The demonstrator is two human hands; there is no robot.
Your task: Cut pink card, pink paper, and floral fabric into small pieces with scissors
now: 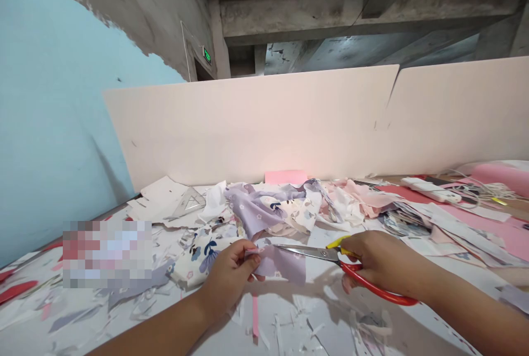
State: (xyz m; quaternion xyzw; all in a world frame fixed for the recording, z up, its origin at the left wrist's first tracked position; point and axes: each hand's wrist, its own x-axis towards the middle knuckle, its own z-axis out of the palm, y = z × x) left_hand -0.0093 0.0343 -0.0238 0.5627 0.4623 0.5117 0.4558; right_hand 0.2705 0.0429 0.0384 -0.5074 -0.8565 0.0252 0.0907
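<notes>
My left hand pinches the left edge of a small lilac fabric piece and holds it just above the table. My right hand grips scissors with red and yellow handles. The steel blades point left and lie against the top edge of the lilac piece. Both hands are closed.
Floral and lilac fabric scraps are heaped behind the hands. A clear set square lies at the back left. Paper offcuts litter the table. A white power strip and pink sheets sit at right. A pale partition board stands behind.
</notes>
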